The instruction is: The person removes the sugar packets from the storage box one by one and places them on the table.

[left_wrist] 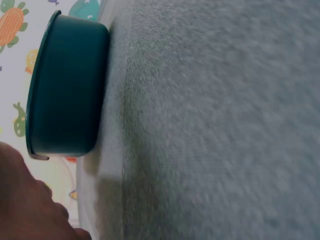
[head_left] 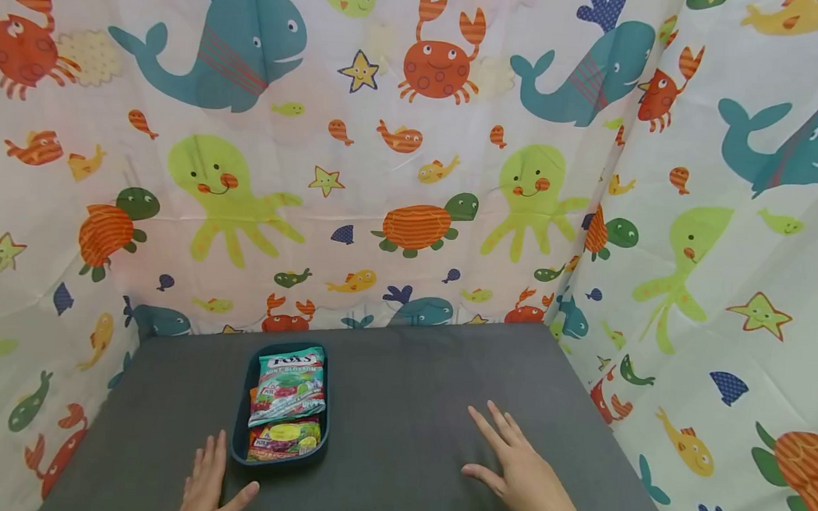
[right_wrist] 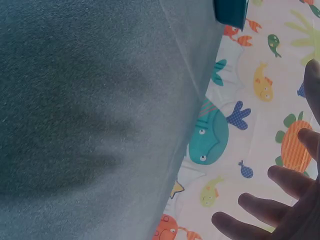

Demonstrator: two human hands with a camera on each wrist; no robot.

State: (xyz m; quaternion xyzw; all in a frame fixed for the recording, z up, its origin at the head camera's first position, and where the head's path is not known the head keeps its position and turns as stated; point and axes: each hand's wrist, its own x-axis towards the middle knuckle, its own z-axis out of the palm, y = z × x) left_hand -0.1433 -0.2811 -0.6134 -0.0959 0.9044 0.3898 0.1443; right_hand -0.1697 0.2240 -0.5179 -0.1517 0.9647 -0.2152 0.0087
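A dark container [left_wrist: 70, 87] of candy packets [head_left: 289, 389] sat just right of the straight-fingered left hand [head_left: 208, 485], well apart from the spread right hand [head_left: 518, 469].

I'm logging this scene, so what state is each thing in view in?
Container: upright, uncovered, holding packets
Mint Blossom packet: lying on top; whether sealed, cannot tell
Yellow-and-red packet: partly covered by it
Left hand: fingers extended, beside the container, holding nothing
Right hand: fingers spread, holding nothing
Printed curtain: hanging behind the table
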